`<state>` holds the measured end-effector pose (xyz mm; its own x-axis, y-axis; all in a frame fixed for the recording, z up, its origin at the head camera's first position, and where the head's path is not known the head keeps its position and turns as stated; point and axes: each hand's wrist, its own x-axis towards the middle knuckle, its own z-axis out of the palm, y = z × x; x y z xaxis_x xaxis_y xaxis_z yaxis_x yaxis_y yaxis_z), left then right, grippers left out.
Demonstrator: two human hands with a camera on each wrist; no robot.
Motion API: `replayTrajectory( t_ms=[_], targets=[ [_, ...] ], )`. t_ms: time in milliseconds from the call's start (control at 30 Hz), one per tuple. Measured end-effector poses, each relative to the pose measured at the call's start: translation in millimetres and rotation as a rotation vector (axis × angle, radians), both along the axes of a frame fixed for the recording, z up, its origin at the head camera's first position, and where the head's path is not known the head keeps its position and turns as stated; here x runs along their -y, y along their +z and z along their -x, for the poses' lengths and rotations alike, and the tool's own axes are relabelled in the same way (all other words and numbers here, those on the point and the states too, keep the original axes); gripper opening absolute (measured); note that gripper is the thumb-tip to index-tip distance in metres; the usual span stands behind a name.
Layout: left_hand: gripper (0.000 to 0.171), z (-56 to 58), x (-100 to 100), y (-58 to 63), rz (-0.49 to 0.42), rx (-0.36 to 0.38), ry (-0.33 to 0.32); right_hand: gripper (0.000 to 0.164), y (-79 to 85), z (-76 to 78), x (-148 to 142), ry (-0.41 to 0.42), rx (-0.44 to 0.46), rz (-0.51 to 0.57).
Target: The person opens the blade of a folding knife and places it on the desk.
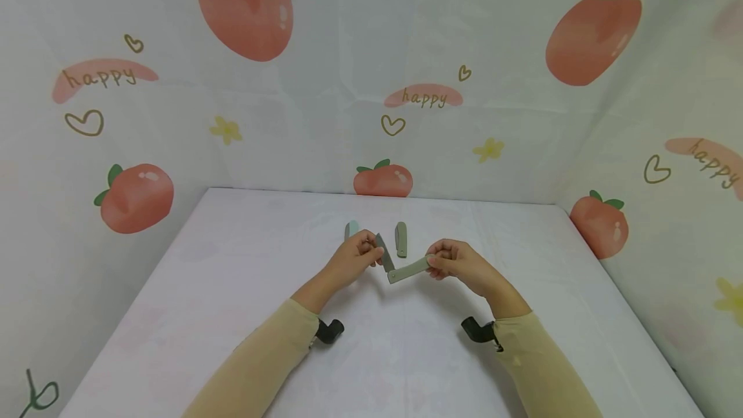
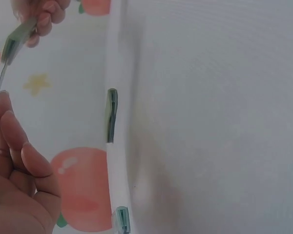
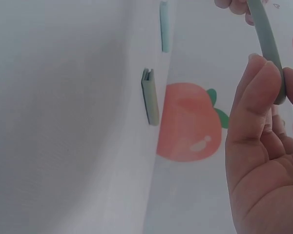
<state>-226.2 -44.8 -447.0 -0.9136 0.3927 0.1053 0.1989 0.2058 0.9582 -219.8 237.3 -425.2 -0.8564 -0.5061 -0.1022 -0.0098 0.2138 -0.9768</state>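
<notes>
A folding knife (image 1: 409, 270) with a pale green handle is held unfolded above the table, its blade at an angle to the handle. My left hand (image 1: 355, 255) pinches the grey blade (image 1: 386, 253) between thumb and fingers. At the handle's far end, my right hand (image 1: 461, 266) grips with thumb and fingertips. The left wrist view shows the blade edge-on beside the left fingers (image 2: 13, 129). In the right wrist view the handle (image 3: 267, 46) runs up from between the right thumb and fingers.
Behind the hands, a second green folding knife (image 1: 401, 239) lies folded on the white table (image 1: 261, 237). A light blue-green one (image 1: 351, 229) lies to its left, partly covered by the left hand. A patterned cloth wall (image 1: 325, 140) rises behind the table.
</notes>
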Motion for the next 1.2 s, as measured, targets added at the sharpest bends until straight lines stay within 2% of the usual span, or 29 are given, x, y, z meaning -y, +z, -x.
replayTrajectory(
  t_ms=[167,400,900,1200],
  targets=[
    [0.012,-0.4,2.9,6.5,0.067,0.057,-0.001,0.026,0.4,0.6,0.8,0.035,0.0,-0.018],
    [0.013,0.1,6.0,8.1,0.121,0.123,-0.049,0.023,0.0,1.0,3.7,0.024,0.006,-0.09],
    [0.011,0.3,9.3,8.9,0.107,0.122,-0.08,0.023,1.5,2.0,3.7,0.035,-0.019,-0.117],
    [0.012,2.5,8.6,10.0,0.094,0.1,-0.011,0.024,3.3,1.8,-0.1,-0.047,-0.036,-0.101]
  ],
)
